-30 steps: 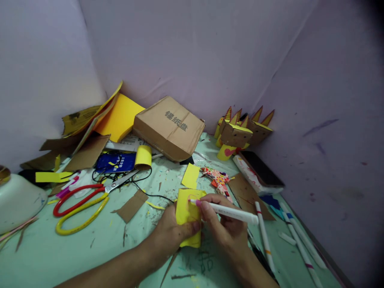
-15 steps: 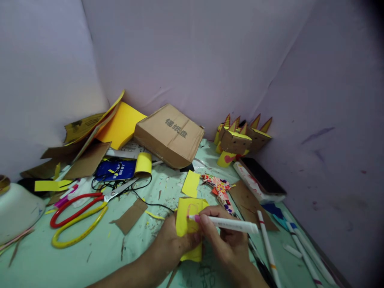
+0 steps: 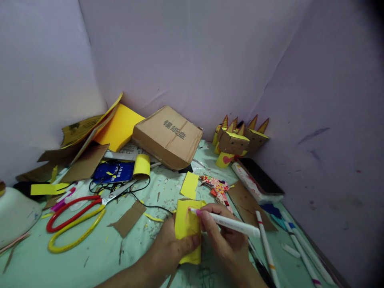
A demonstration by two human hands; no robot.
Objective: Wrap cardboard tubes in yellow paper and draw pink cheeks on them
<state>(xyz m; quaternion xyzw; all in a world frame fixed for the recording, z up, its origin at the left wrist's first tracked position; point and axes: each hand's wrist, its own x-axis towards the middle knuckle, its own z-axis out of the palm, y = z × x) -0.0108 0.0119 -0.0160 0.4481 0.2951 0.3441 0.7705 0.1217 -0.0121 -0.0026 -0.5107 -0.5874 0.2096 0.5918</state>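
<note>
My left hand (image 3: 172, 244) is closed around a piece of yellow paper (image 3: 186, 228), its thumb lying across the front. My right hand (image 3: 226, 236) grips a white marker (image 3: 234, 225) with a pinkish tip, which meets the upper part of the yellow paper. Faint reddish lines show near the tip. Just beyond the hands lie a smaller yellow paper piece (image 3: 189, 185) and a patterned paper scrap (image 3: 216, 187). Left of the left hand is a brown cardboard scrap (image 3: 130, 219).
Scissors (image 3: 102, 210) with red and yellow handles lie at left. A cardboard box (image 3: 168, 138) leans at the back. Cardboard figures (image 3: 233, 142) stand back right, near a dark phone (image 3: 261, 176). Several markers (image 3: 265, 244) lie at right; a yellow paper tube (image 3: 141, 166) stands left of centre.
The marker tip has moved slightly up on the yellow paper, and the right hand has turned a little. The left hand still holds the paper. The whole view has shifted slightly.
</note>
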